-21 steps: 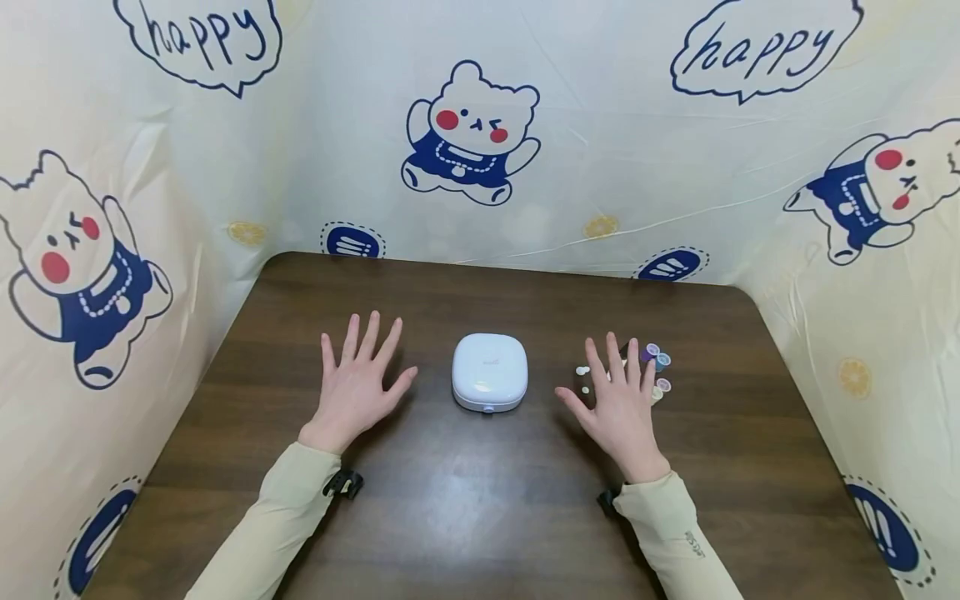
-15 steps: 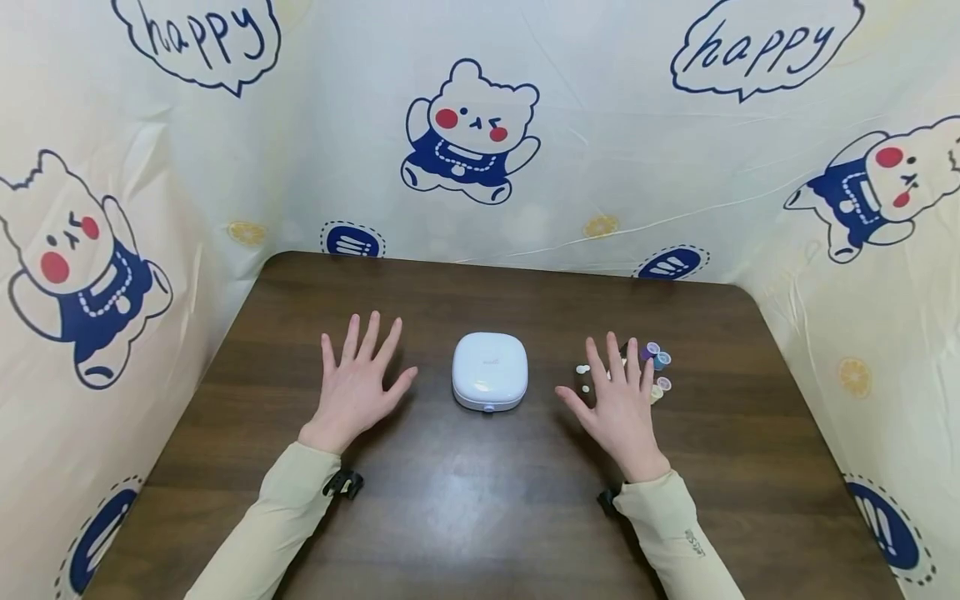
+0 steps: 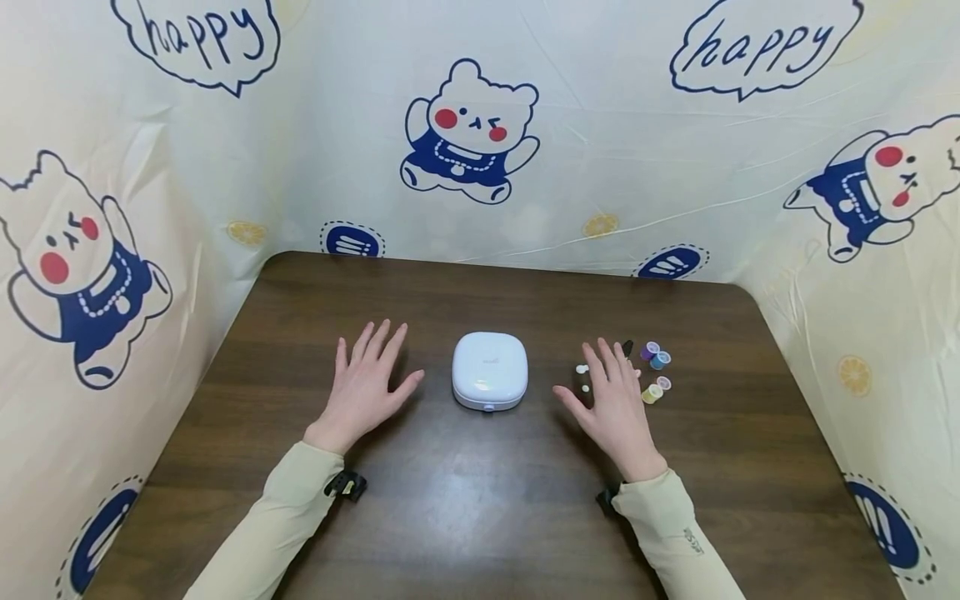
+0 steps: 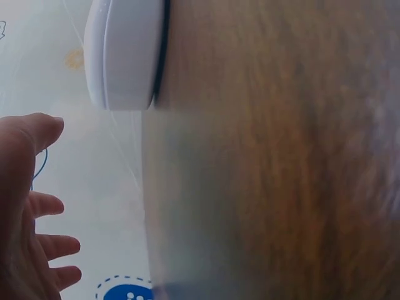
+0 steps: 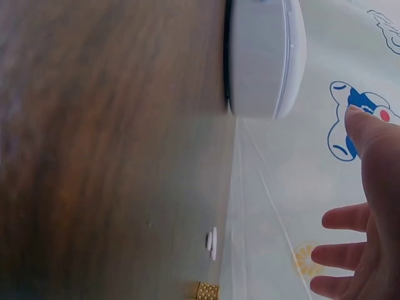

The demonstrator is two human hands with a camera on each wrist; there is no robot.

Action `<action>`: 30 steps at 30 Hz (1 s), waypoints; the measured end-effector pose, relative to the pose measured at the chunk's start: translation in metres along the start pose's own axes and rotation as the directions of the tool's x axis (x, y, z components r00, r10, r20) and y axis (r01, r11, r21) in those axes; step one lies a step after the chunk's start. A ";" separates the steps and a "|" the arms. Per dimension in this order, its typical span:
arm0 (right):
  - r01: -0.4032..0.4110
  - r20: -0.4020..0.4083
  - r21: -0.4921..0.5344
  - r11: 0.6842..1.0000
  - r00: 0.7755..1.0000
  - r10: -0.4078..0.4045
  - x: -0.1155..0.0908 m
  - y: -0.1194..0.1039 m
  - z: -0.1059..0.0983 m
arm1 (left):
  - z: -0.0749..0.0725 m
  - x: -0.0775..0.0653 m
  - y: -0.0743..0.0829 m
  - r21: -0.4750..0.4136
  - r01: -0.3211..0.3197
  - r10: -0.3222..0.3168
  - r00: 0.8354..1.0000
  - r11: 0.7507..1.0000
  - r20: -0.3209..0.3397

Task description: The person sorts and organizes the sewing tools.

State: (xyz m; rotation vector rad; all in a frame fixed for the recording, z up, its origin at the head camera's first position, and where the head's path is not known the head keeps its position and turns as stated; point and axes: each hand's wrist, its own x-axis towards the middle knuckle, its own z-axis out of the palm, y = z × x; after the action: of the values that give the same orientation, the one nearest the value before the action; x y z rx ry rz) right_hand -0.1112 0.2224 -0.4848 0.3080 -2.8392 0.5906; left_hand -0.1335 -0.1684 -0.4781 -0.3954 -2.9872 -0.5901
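A closed white case with rounded corners (image 3: 490, 369) sits on the table between the two hands. To its left is my left hand (image 3: 360, 387), fingers spread and holding nothing. My right hand (image 3: 618, 412) is over the table to the case's right, also holding nothing. Just beyond its fingers lie small thread bobbins: purple (image 3: 649, 351), blue (image 3: 660, 360) and yellow (image 3: 652, 394). Small white discs (image 3: 582, 368) lie left of its fingertips, and a small black item (image 3: 627, 347) shows behind them. A dimpled gold piece (image 5: 207, 291) shows in the right wrist view; the right hand hides part of this group.
The dark wooden table (image 3: 465, 517) ends at a back edge against a printed curtain (image 3: 600, 150), which also rises along both sides. A dark device (image 3: 347, 485) is strapped at the left sleeve cuff.
My left hand has shifted slightly right and toward me. The right hand's fingers have drawn closer together and moved slightly left, uncovering more of the bobbins and the black item.
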 end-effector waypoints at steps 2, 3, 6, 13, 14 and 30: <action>0.013 -0.010 0.015 1.000 1.000 -0.013 0.000 -0.002 0.000 | 0.002 0.000 0.001 -0.024 -0.011 0.011 1.000 1.000 -0.007; 0.017 -0.013 0.021 1.000 1.000 -0.017 0.000 -0.003 0.000 | 0.003 0.000 0.002 -0.034 -0.016 0.015 1.000 0.999 -0.009; 0.023 -0.015 0.035 0.999 1.000 -0.022 0.001 -0.005 0.001 | 0.005 0.000 0.005 -0.064 -0.028 0.027 1.000 0.998 -0.011; 0.055 -0.026 0.029 0.998 0.998 -0.054 0.002 -0.010 0.004 | 0.012 0.000 0.011 -0.105 -0.039 0.040 0.999 0.994 0.001; 0.059 -0.026 0.027 0.998 0.998 -0.058 0.003 -0.011 0.005 | 0.013 0.000 0.012 -0.104 -0.041 0.042 0.999 0.994 0.004; 0.073 0.055 0.051 0.996 0.996 -0.076 0.010 -0.025 0.013 | 0.026 0.002 0.031 -0.140 -0.069 0.081 0.993 0.988 0.080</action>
State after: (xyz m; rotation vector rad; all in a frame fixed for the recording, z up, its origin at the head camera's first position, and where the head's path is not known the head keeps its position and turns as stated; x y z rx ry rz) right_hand -0.1163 0.1928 -0.4846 0.4446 -2.8565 0.6468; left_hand -0.1276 -0.1307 -0.4907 -0.5540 -3.0053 -0.7934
